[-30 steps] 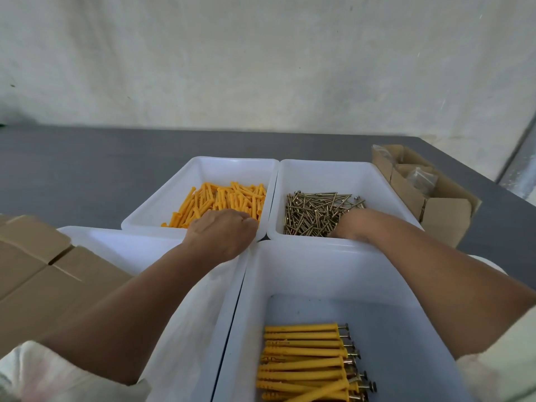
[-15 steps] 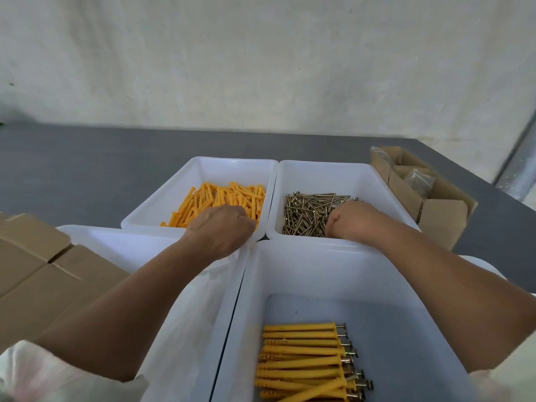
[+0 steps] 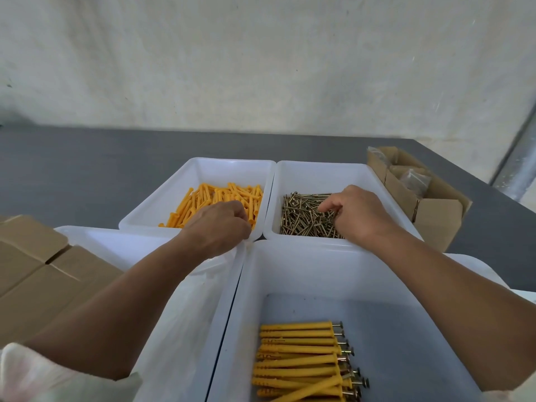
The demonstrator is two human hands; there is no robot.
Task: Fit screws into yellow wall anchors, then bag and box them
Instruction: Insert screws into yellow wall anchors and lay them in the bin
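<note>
– Listing stock: loose yellow anchors (image 3: pixel 220 195), upper-left bin (image 3: pixel 232 172); screws (image 3: pixel 301 221), upper-right bin (image 3: pixel 333 178); fitted anchors (image 3: pixel 298 358), lower-centre bin (image 3: pixel 304 271).
– And my hands?
– Your right hand (image 3: pixel 359 213) pinches screws inside their bin. Your left hand (image 3: pixel 217 224) hangs knuckles-up over the yellow anchors, fingers hidden: grip cannot be told.

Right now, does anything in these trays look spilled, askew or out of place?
Only a small thing: in the near tray, one fitted anchor lies diagonally across the otherwise parallel row. The screws and loose anchors sit inside their own trays; nothing is spilled.
</note>
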